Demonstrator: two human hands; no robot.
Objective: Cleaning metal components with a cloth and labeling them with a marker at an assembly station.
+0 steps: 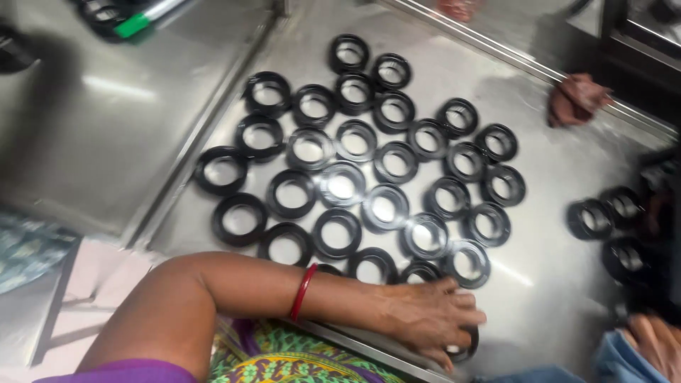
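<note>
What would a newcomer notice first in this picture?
A large cluster of black rings lies flat across the middle of the steel table. At the lower edge, the left hand, with a red bangle on the wrist, rests on a ring near the table's front rim.

Shiny steel worktable (106, 135) with raised seams, glaring under light.

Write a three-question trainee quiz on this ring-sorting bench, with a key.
1. True or false: the black rings lie flat on a metal table.
2. Which hand reaches across to a ring at the near edge: A left, B right?
3. Fill in: the reaching arm wears a ___ bangle.

Key: 1 true. 2 A; its fingers cover a ring there, grip unclear. 3 red.
</note>
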